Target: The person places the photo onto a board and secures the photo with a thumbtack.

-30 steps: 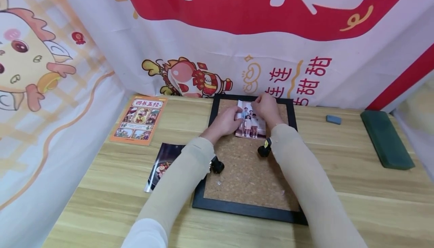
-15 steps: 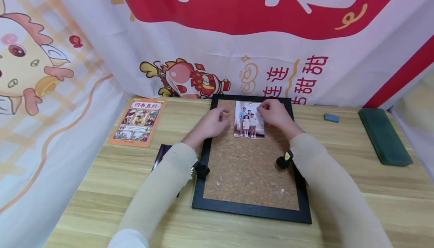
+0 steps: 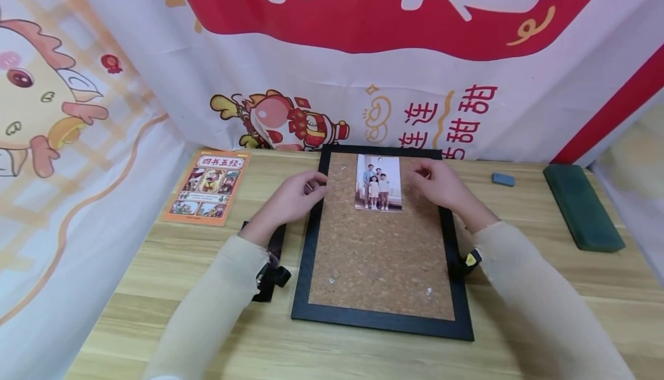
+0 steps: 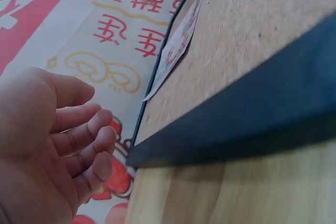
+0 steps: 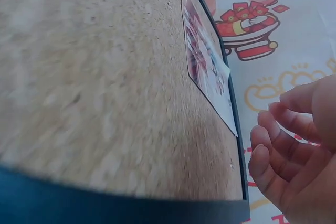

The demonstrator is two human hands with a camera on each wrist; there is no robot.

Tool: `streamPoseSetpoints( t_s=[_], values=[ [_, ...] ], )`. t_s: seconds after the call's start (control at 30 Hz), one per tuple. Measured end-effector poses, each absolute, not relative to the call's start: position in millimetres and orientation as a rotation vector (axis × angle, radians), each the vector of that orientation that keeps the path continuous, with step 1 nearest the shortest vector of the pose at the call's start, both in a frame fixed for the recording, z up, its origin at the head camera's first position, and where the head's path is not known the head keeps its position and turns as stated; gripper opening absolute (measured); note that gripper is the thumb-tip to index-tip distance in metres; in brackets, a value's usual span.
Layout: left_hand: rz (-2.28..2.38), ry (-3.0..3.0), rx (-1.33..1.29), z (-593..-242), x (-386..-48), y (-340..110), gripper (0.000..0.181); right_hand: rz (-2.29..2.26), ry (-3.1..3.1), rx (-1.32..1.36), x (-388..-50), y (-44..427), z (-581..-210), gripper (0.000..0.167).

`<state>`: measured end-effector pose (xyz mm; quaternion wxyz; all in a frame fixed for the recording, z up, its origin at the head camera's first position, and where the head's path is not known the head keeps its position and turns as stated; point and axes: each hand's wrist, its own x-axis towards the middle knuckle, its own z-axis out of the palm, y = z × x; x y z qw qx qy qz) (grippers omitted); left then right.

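Note:
A family photo lies at the top middle of the cork board, which has a black frame. Its lower edge stands slightly off the cork in the left wrist view. My left hand, fingers loosely bent and holding nothing, is over the board's upper left frame edge. To the photo's right, my right hand hovers near the right frame edge with relaxed, bent fingers. The right wrist view shows that hand beside the photo, apart from it, with nothing between its fingers.
An orange booklet lies at the back left of the table. A dark picture is partly under my left wrist. At the right are a small blue block and a long green block. A printed cloth hangs behind.
Both hands have come off the photo and moved apart, the left one leftward and the right one rightward. The photo has stayed at the top of the board.

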<state>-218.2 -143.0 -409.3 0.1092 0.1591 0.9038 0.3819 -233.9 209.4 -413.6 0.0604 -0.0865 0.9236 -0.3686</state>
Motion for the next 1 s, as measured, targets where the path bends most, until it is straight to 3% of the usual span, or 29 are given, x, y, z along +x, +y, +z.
streamPoseSetpoints(
  t_s=[0.7, 1.0],
  values=[
    [0.859, 2.865, 0.375, -410.0, -167.2, -218.5, 0.04, -1.078, 2.811, -0.207, -178.8, 268.8, -421.4, 0.031],
    [0.663, 2.926, 0.205, -411.9, -145.2, -250.9, 0.049, -1.008, 2.803, -0.157, -162.9, 294.2, -434.0, 0.031]
  ],
)
